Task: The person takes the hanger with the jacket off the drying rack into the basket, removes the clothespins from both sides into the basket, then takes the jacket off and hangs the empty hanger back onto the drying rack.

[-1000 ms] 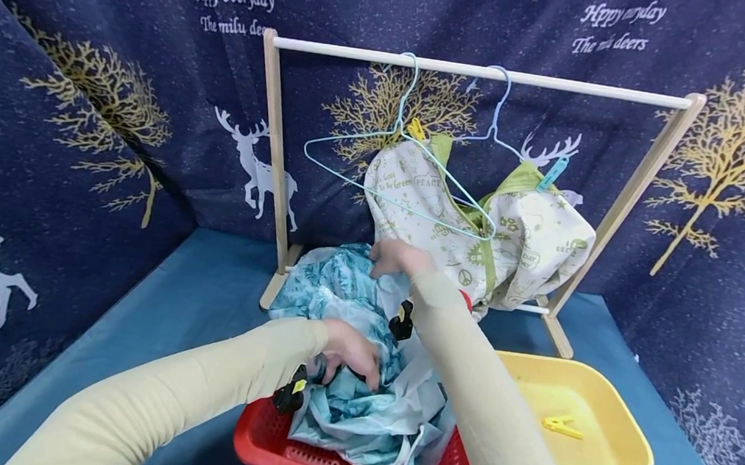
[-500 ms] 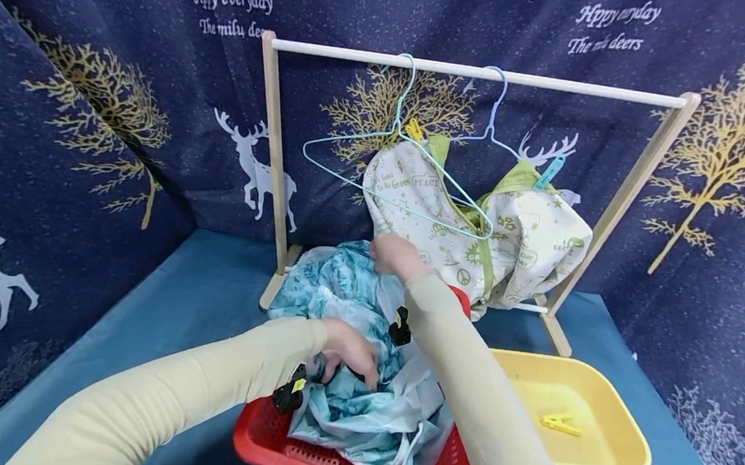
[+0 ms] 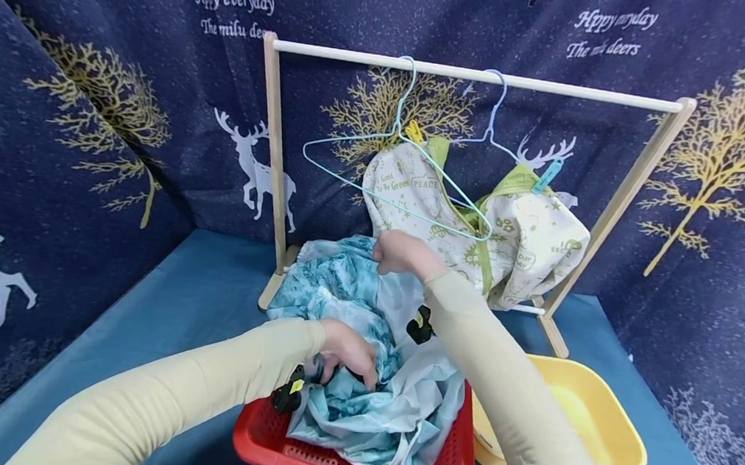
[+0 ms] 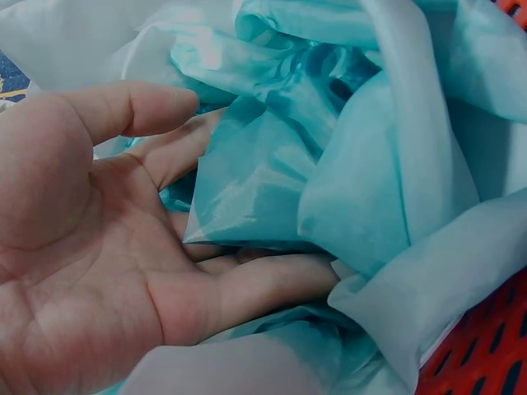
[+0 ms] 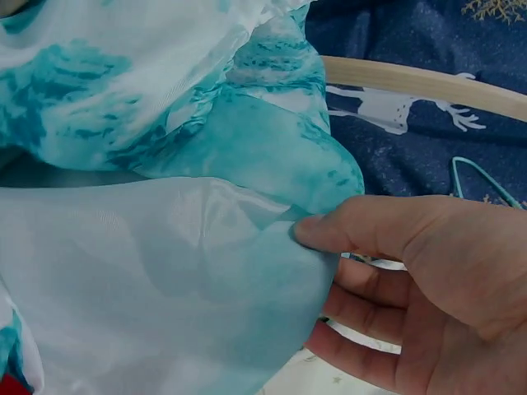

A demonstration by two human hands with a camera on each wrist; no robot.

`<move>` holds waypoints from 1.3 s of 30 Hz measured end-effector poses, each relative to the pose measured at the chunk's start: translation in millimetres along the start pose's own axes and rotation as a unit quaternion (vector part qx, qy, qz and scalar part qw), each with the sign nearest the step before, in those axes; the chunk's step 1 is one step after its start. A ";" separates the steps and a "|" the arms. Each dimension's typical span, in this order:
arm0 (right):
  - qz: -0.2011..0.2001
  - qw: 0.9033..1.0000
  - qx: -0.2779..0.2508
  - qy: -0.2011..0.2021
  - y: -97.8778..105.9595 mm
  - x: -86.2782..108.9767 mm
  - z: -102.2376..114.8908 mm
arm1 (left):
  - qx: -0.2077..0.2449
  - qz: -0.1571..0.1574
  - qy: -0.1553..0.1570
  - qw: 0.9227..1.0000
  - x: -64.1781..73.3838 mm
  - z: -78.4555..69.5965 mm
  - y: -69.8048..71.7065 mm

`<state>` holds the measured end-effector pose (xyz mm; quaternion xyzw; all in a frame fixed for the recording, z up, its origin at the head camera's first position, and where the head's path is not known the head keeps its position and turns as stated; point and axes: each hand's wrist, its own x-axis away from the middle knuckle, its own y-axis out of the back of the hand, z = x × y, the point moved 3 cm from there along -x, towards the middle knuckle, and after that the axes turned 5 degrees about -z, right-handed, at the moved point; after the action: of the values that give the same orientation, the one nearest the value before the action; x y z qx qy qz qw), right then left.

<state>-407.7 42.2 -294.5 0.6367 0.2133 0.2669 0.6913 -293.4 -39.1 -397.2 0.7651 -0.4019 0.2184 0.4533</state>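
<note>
A thin, silky teal and white garment (image 3: 342,278) spills over the red basket (image 3: 254,440) and up toward the rack. My right hand (image 3: 404,254) pinches its upper edge between thumb and fingers. The right wrist view shows the thumb (image 5: 317,233) on top of the pale cloth (image 5: 165,271), with the fingers behind it. Lower down, my left hand (image 3: 350,352) lies among the folds over the basket. Seen from the left wrist, the palm (image 4: 90,271) faces up with the thumb apart, and teal cloth (image 4: 255,173) drapes over the fingers, partly hiding them.
A wooden rack (image 3: 275,143) with a white rail stands behind. On it hang a bare light-blue hanger (image 3: 334,174) and a printed, green-trimmed garment (image 3: 410,184) with a blue clip (image 3: 548,175) and a yellow clip (image 3: 413,130). A yellow tub (image 3: 620,439) sits at right.
My right hand and forearm have shifted slightly right, drawing the pinched cloth along. The forearm now covers the yellow clip in the tub. My left hand has stayed in place.
</note>
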 end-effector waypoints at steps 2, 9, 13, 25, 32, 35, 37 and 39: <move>0.001 1.000 0.002 0.006 1.6 3.9 0.3 | -0.003 0.003 -0.002 1.000 0.4 0.2 0.0; -0.011 0.999 -0.017 0.049 4.1 17.6 1.6 | -0.006 0.006 -0.008 1.000 0.3 1.0 -0.5; 0.021 0.995 -0.048 0.087 2.9 26.1 3.7 | -0.003 0.004 -0.006 1.000 2.1 0.9 -0.8; 0.174 0.974 -0.093 0.115 -4.8 53.7 7.8 | -0.004 0.003 -0.005 1.000 4.4 1.6 -1.6; 0.242 0.957 -0.102 0.123 -12.3 72.0 16.0 | -0.005 -0.001 -0.007 1.000 3.8 2.5 -1.1; 0.280 0.944 -0.118 0.128 -17.7 79.1 22.7 | -0.007 -0.005 -0.002 1.000 3.9 3.1 -1.3; 0.299 0.937 -0.124 0.130 -20.7 82.3 26.6 | -0.010 -0.003 0.003 1.000 4.0 3.4 -1.2; 0.310 0.934 -0.122 0.127 -22.5 84.4 29.1 | -0.014 0.002 0.007 1.000 4.3 3.7 -0.9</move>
<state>-322.3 72.9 -310.2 0.5429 0.0574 0.5709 0.6133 -290.2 -43.9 -396.5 0.7563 -0.4028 0.2193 0.4665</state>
